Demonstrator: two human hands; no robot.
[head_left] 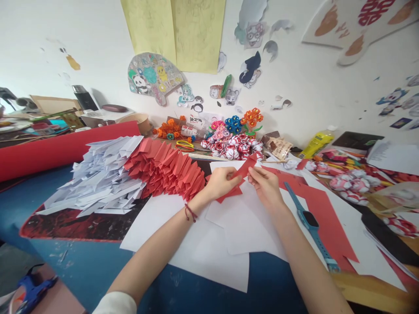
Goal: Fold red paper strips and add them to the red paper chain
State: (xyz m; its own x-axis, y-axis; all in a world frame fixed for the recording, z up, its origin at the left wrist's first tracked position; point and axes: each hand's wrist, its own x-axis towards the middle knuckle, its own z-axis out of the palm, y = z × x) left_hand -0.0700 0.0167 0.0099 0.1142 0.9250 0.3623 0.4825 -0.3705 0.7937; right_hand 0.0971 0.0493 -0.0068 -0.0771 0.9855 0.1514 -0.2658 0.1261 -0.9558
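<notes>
Between my two hands is a red paper strip (pixel 246 167), held slanting above white sheets. My left hand (pixel 223 181) is closed on its lower left part, and a dark red cord circles that wrist. My right hand (pixel 264 183) pinches the strip near its upper right end with thumb and fingers. Beneath my left hand lie more red paper pieces (pixel 233 192), partly hidden. To the left stands a long row of folded red paper pieces (pixel 166 168), packed close together. It adjoins a heap of folded white paper pieces (pixel 101 174).
White sheets (pixel 203 248) cover the blue table (pixel 183 285). A blue smartwatch (pixel 309 219) lies on red paper (pixel 330 218) at right. Behind are red-and-white paper flowers (pixel 237 147) and a yellow bottle (pixel 317 143). A red roll (pixel 65 146) lies left; a blue glue gun (pixel 34 290) sits lower left.
</notes>
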